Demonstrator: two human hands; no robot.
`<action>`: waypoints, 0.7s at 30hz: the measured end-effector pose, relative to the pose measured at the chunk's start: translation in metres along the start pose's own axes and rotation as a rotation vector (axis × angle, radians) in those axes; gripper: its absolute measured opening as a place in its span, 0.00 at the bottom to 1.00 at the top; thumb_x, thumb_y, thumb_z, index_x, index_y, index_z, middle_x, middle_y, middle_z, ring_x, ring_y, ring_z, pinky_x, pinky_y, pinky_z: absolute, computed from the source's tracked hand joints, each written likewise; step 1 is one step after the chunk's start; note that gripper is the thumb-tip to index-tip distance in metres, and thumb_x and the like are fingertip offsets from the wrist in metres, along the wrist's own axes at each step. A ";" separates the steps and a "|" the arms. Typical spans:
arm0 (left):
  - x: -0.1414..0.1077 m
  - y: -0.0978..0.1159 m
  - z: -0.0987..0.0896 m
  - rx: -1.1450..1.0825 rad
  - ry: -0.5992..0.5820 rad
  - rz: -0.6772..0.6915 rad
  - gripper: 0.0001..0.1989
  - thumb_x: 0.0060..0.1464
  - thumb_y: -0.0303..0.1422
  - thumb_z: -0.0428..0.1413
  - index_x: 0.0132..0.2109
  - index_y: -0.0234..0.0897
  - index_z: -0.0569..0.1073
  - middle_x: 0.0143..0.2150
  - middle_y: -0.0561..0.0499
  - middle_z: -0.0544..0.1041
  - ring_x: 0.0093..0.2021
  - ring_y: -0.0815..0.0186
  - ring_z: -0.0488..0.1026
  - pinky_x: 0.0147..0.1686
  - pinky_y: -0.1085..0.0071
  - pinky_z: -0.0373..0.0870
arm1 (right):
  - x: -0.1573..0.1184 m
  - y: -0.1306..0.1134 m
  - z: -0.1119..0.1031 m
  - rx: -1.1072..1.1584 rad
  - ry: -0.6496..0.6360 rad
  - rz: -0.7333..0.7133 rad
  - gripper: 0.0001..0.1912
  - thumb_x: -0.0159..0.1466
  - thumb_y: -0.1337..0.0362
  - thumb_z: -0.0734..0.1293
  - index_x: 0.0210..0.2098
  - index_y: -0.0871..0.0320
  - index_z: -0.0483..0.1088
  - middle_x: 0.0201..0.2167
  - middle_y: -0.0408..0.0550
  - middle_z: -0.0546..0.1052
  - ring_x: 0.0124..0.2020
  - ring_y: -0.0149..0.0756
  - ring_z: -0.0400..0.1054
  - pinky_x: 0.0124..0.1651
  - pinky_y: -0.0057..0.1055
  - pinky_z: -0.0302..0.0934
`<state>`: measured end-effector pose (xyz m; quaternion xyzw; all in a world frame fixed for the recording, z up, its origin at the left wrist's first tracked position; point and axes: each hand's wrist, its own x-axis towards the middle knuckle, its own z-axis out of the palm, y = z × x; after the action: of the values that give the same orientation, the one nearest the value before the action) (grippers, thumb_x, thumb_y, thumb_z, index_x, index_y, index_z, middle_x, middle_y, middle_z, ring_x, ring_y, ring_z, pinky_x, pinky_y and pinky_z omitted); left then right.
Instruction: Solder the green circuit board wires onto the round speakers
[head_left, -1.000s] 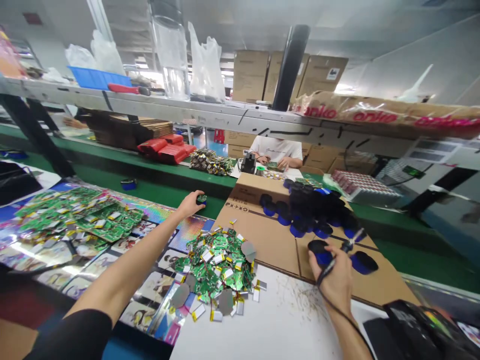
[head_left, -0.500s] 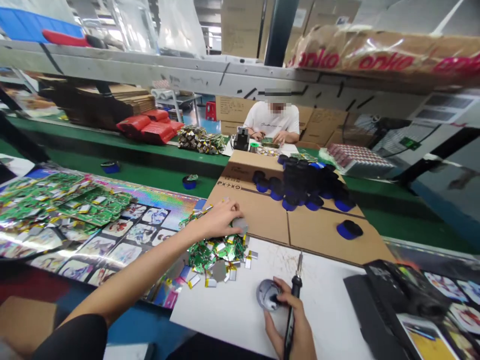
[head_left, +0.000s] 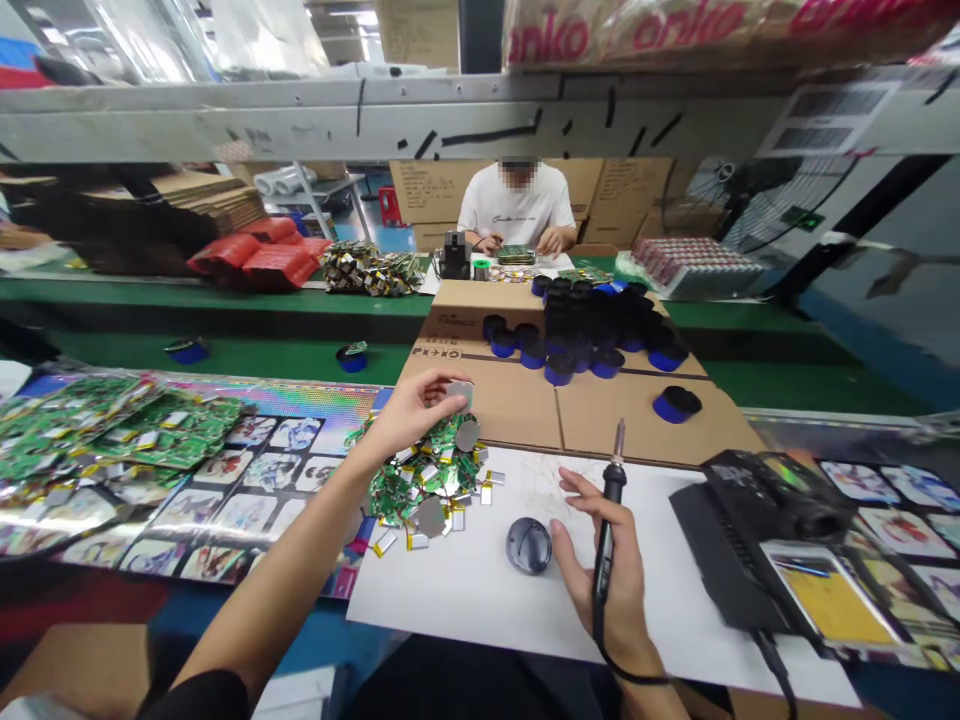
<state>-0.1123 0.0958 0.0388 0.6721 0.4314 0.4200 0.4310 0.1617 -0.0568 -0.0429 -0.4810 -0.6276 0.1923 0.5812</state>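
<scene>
My left hand (head_left: pixel 405 418) is closed over a small grey disc (head_left: pixel 459 393), held between fingers and thumb just above a heap of green circuit boards with small silver pouch batteries (head_left: pixel 427 480). Another grey disc (head_left: pixel 467 435) lies on that heap. My right hand (head_left: pixel 607 570) grips a soldering iron (head_left: pixel 609 520) with its tip pointing up. A round dark grey cap (head_left: pixel 529 545) sits on the white board (head_left: pixel 645 500), left of my right hand and not touching it.
A cardboard sheet (head_left: pixel 495 400) carries several blue-and-black round cups. Loose boards lie on a printed foil sheet (head_left: pixel 97 440) at left. A black soldering station (head_left: pixel 757 510) stands at right. A person (head_left: pixel 516 205) works at the far bench.
My right hand has let go of the grey cap, which now sits on the white board. My left hand has closed on a grey disc. The view has tilted down.
</scene>
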 end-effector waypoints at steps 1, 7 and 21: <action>0.000 0.001 0.005 -0.124 -0.024 -0.017 0.22 0.59 0.43 0.67 0.54 0.35 0.76 0.41 0.48 0.80 0.38 0.66 0.75 0.40 0.70 0.73 | 0.004 -0.001 0.001 0.014 0.002 -0.009 0.15 0.68 0.69 0.72 0.52 0.52 0.67 0.61 0.61 0.79 0.64 0.51 0.77 0.67 0.57 0.70; -0.016 0.014 0.054 -0.708 -0.280 -0.233 0.23 0.55 0.38 0.72 0.51 0.39 0.71 0.29 0.57 0.74 0.27 0.72 0.71 0.30 0.77 0.63 | 0.034 -0.019 0.007 0.075 -0.062 -0.138 0.24 0.65 0.71 0.76 0.55 0.50 0.65 0.66 0.60 0.76 0.69 0.51 0.72 0.67 0.54 0.71; -0.070 0.007 0.132 -1.182 -0.377 -0.575 0.22 0.53 0.32 0.72 0.53 0.38 0.74 0.40 0.49 0.79 0.38 0.67 0.76 0.38 0.73 0.69 | 0.025 -0.026 -0.005 0.202 -0.114 -0.115 0.27 0.64 0.73 0.77 0.55 0.49 0.65 0.61 0.54 0.80 0.64 0.44 0.77 0.61 0.44 0.79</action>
<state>-0.0060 -0.0007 -0.0046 0.2441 0.2085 0.3294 0.8879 0.1594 -0.0494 -0.0069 -0.3715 -0.6636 0.2481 0.6001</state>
